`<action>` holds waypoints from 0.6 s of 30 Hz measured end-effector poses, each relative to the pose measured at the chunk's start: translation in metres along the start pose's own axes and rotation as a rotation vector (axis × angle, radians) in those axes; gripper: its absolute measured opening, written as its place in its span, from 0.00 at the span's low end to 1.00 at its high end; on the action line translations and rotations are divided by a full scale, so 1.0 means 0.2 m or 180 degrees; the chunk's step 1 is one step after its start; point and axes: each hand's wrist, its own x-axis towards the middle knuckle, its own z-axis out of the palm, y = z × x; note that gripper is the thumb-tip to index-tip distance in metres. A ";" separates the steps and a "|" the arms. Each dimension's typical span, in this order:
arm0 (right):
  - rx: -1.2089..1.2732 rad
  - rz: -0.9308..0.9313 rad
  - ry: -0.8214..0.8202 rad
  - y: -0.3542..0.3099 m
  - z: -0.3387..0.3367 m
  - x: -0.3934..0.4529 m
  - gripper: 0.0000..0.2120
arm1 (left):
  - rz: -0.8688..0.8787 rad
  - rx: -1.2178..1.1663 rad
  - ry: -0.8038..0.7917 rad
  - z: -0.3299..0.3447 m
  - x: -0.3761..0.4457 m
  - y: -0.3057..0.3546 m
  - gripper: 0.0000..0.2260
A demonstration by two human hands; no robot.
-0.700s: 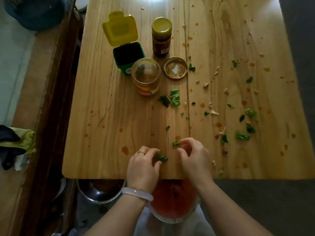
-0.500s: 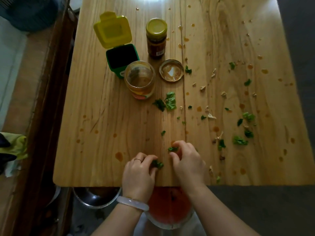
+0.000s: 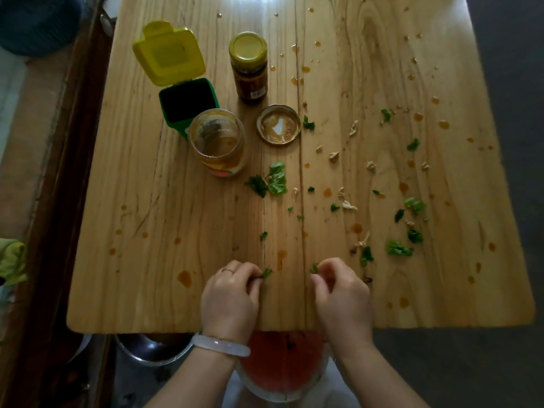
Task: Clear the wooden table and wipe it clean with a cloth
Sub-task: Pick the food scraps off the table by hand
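Observation:
The wooden table (image 3: 153,260) is strewn with green leaf scraps (image 3: 275,179), pale peel bits (image 3: 348,205) and orange sauce drops (image 3: 185,278). Near its front edge my left hand (image 3: 229,301) pinches a small green leaf scrap (image 3: 266,272) at its fingertips. To the right, apart from it, my right hand (image 3: 343,301) pinches another green scrap (image 3: 314,268). Further back stand an open glass jar (image 3: 217,142), its loose lid (image 3: 278,124), a closed sauce jar (image 3: 249,66) and a green box with a raised yellow lid (image 3: 185,101).
Below the table's front edge sits a red bowl (image 3: 282,366), with a metal bowl (image 3: 153,348) to its left. A dark wooden frame (image 3: 67,178) runs along the table's left side. A yellow-green cloth (image 3: 11,260) lies at the far left.
My hands have drawn apart along the front edge, each still pinching a leaf scrap. The camera has tilted, so the table sits lower and wider in view.

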 end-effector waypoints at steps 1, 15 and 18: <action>0.0036 0.0071 0.0007 0.01 -0.02 0.02 0.05 | -0.0011 -0.0013 0.0016 0.00 0.02 0.02 0.06; -0.0231 -0.0182 -0.0251 0.02 -0.04 0.02 0.04 | -0.0248 0.0243 -0.0331 -0.01 0.23 0.15 0.02; -0.0250 -0.0273 -0.0393 0.04 -0.04 -0.10 0.06 | 0.0031 0.0081 -0.0258 0.01 0.10 0.12 0.00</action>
